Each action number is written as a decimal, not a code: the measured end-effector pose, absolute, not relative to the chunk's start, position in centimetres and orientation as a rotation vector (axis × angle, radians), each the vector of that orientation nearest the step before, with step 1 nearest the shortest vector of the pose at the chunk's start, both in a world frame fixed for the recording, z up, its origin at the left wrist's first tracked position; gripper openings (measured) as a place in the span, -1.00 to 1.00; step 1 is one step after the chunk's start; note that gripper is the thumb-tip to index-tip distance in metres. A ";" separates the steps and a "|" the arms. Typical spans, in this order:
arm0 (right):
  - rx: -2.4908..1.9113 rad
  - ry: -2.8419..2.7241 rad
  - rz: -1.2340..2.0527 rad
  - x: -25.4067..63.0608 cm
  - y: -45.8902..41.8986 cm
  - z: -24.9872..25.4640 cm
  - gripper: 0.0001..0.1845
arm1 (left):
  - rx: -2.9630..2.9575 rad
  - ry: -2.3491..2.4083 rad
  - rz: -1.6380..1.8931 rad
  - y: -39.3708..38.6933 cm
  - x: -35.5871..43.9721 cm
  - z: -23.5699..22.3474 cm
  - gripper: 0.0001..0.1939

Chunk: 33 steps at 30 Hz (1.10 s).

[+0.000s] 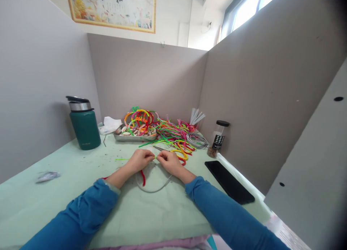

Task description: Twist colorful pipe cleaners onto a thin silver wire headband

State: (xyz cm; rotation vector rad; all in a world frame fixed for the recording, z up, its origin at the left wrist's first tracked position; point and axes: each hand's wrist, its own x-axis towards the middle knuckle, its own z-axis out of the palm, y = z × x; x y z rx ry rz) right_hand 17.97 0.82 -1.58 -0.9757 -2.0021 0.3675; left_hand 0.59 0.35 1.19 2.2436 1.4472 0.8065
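Observation:
My left hand [140, 159] and my right hand [170, 161] meet fingertip to fingertip over the middle of the table. Both pinch a yellow-green pipe cleaner [155, 157], which shows as a small bit between them; a yellow-green length [121, 159] also sticks out left of my left hand. Below the hands curves a grey wire loop [155, 191], its upper part hidden by them. A red pipe cleaner [143, 178] hangs down inside the loop by my left wrist. Just beyond my right hand lie scissors [162, 148], partly covered, with yellow and red pipe cleaners [184, 154] beside them.
At the back, a metal tray [135, 138] holds small pieces and colourful pipe-cleaner hoops [139, 117]. Right of it lie heaped pipe cleaners [173, 130] and coiled grey wire [199, 140]. A green bottle [85, 128], a black-lidded jar [217, 139] and a black phone-like slab [229, 181] flank the work area.

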 end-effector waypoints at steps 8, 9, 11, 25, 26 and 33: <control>-0.970 -2.009 0.357 17.9 0.8 -1.7 -0.83 | 2.151 1.418 0.781 -0.1 0.8 1.4 -0.72; -0.970 -2.011 0.356 17.9 0.8 -1.7 -0.83 | 2.153 1.417 0.777 -0.2 0.8 1.5 -0.72; -0.973 -2.012 0.357 17.9 0.8 -1.7 -0.83 | 2.154 1.421 0.773 -0.3 0.9 1.6 -0.71; -0.987 -2.030 0.338 18.0 0.5 -1.4 -0.82 | 2.180 1.430 0.775 -0.3 0.8 1.4 -0.65; -0.989 -2.032 0.332 18.0 0.5 -1.4 -0.83 | 2.173 1.425 0.773 -0.2 0.8 1.4 -0.64; -0.994 -2.034 0.327 18.0 0.5 -1.5 -0.83 | 2.130 1.408 0.761 -0.2 0.8 1.3 -0.63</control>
